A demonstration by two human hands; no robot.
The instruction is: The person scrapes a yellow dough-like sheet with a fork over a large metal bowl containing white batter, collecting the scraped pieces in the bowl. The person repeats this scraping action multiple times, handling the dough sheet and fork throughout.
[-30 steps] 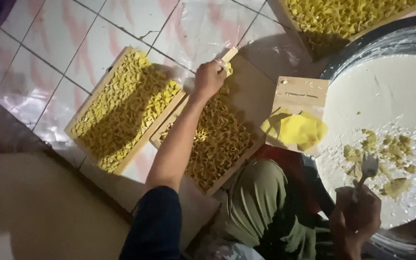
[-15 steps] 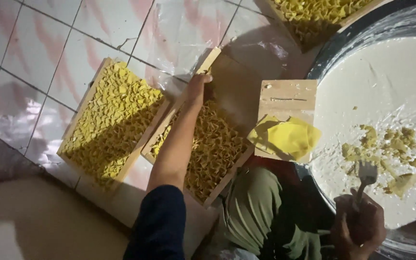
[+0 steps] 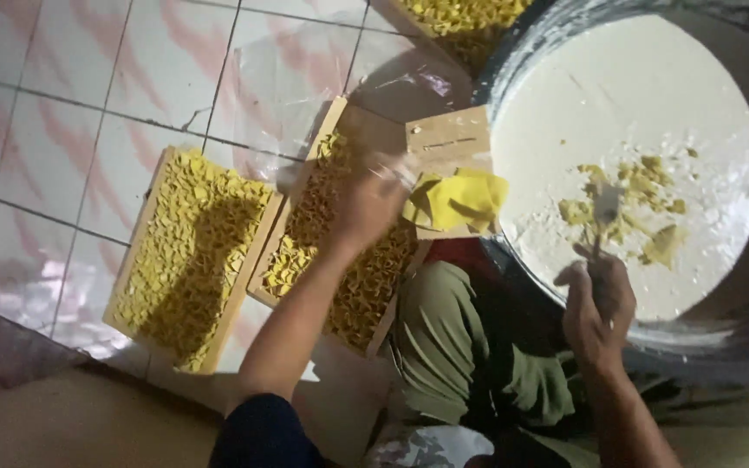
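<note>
Two wooden trays (image 3: 191, 260) of small yellow pieces lie side by side on the tiled floor (image 3: 54, 130), open tiles beyond. The left hand (image 3: 373, 201) hovers blurred over the nearer tray (image 3: 340, 234), grip unclear. The right hand (image 3: 598, 303) grips a fork (image 3: 604, 208) in the floured basin (image 3: 652, 130), among pale yellow dough scraps

Fork (image 3: 604, 212) upright in my right hand (image 3: 598, 308), tines in yellow dough bits (image 3: 630, 208) on white flour, right side.

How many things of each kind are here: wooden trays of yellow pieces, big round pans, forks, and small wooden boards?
Wooden trays of yellow pieces: 3
Big round pans: 1
Forks: 1, in the right hand
Small wooden boards: 1
Total: 6
</note>
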